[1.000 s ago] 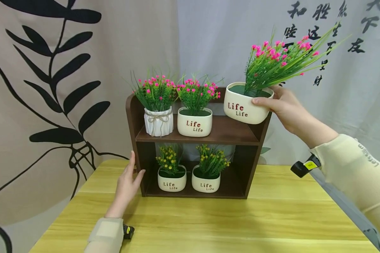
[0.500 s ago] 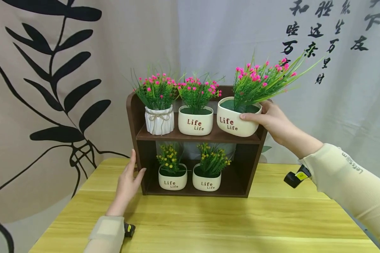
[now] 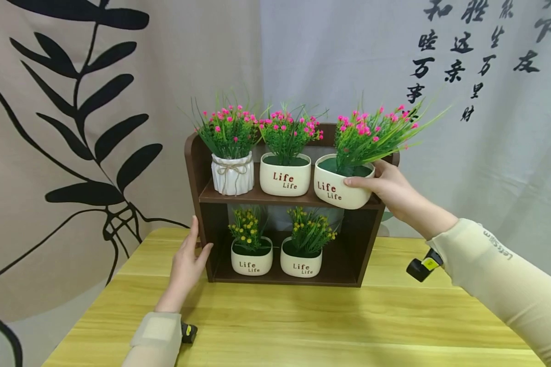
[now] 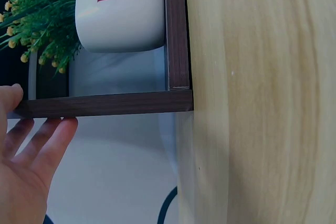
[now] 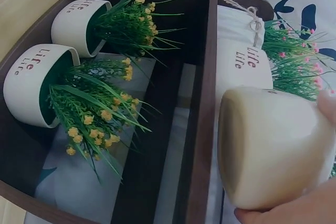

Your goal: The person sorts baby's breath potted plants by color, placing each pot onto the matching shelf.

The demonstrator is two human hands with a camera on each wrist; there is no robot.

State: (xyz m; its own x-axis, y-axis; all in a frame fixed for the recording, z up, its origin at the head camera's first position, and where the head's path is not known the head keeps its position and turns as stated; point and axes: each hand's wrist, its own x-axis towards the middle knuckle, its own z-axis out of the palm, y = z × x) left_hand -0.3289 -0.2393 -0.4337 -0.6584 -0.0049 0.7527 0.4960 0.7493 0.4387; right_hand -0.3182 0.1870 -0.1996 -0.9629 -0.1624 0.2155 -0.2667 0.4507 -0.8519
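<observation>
Head view: tilted pink-flower pot (image 3: 337,188) gripped by right hand (image 3: 387,188), left hand (image 3: 185,265) flat against shelf (image 3: 197,168).

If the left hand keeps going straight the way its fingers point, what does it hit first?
Nothing to travel to: the left hand points up and away, with its fingers already at the left side panel of the brown shelf. It would probably just slide up along that panel; exact contact is hard to judge.

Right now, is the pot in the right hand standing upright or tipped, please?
Tipped: the pot gripped by the right hand leans, its flowers slanting rightward, on the top shelf.
</observation>
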